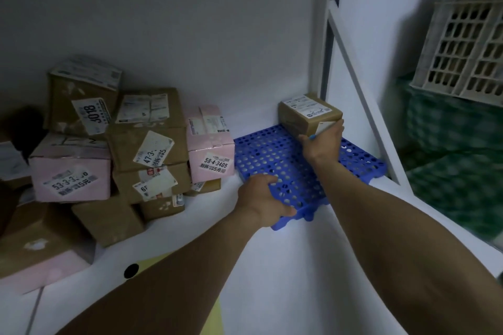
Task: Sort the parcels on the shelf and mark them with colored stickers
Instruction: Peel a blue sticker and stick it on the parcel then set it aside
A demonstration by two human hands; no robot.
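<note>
A small brown parcel (304,114) with a white label stands on the far right corner of a blue perforated plastic mat (261,155) on the white shelf. My right hand (324,141) touches the parcel's front side, and something thin and blue shows under its fingers; what it is I cannot tell. My left hand (261,198) grips the mat's near left edge, thumb on top. A heap of brown and pink parcels (147,149) with numbered labels fills the left of the shelf; a pink one (209,144) marked 58-4-3405 stands beside the mat.
The shelf's white upright and diagonal brace (353,68) rise right of the mat. Beyond them stands a beige plastic crate (471,43) on green patterned sacks (457,160). A yellow sheet (212,315) lies on the white shelf surface (272,280) under my left arm.
</note>
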